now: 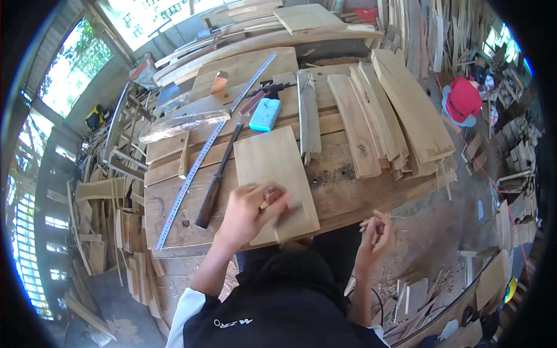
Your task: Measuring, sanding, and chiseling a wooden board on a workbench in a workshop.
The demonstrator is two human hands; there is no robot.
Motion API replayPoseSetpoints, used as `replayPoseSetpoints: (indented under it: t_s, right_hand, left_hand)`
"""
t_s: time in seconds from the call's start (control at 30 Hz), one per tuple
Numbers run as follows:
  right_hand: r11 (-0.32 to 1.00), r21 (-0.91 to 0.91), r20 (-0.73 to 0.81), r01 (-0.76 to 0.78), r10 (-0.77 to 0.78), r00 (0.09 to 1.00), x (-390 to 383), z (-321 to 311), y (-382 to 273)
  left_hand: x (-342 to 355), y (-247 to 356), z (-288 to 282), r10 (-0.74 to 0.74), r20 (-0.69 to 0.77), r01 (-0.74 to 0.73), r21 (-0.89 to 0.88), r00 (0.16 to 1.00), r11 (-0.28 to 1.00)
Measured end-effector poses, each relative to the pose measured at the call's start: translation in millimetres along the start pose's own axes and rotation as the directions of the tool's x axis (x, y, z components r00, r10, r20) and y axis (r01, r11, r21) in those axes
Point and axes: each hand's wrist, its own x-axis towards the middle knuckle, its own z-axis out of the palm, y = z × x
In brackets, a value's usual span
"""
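Left grip [245,212] clenches a brown handle [272,193] over the board [274,159] at the bench's [342,196] near edge; right grip [376,236], half-curled, contents unclear.

The board [270,152] is showing smooth, matt wood, the bench [342,197] rough, scarred wood, the shirt [284,316] matt cloth.

Near-side room opens between board [267,159] and stacked planks [355,124] — dark-handled tool [210,200] and ruler [200,153] obstruct leftward.
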Motion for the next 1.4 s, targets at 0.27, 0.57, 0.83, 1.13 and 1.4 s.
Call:
replayPoseSetpoints:
  t_s: [0.27, 0.57, 0.83, 1.13, 1.4]
  right_hand:
    - [0.995, -0.092, 0.384, -0.025, 0.058, 0.922, -15.3, 18.9, -2.5]
    - [0.968, -0.076, 0.506, -0.237, 0.243, 0.828, -22.4, 37.3, -12.0]
    - [0.967, -0.037, 0.584, -0.251, 0.225, 0.780, -16.5, 43.0, -16.6]
    - [0.930, 0.092, 0.419, -0.355, 0.287, 0.861, -24.0, 27.7, 2.2]
    - [0.969, -0.032, 0.500, -0.245, 0.228, 0.836, -5.6, 21.9, 4.4]
  left_hand:
    - [19.1, -2.6, -7.8, 0.121, 0.056, -0.123, 0.030, 0.991, 0.992]
    - [25.9, 0.7, -5.5, 0.085, 0.047, -0.085, -0.004, 0.995, 0.996]
    - [23.3, -12.2, -34.0, 0.158, 0.114, -0.153, -0.056, 0.981, 0.987]
    - [12.0, -20.4, -43.2, 0.154, 0.045, -0.161, 0.270, 0.987, 0.949]
    - [7.3, -34.9, -47.6, 0.136, -0.075, -0.114, 0.243, 0.988, 0.963]
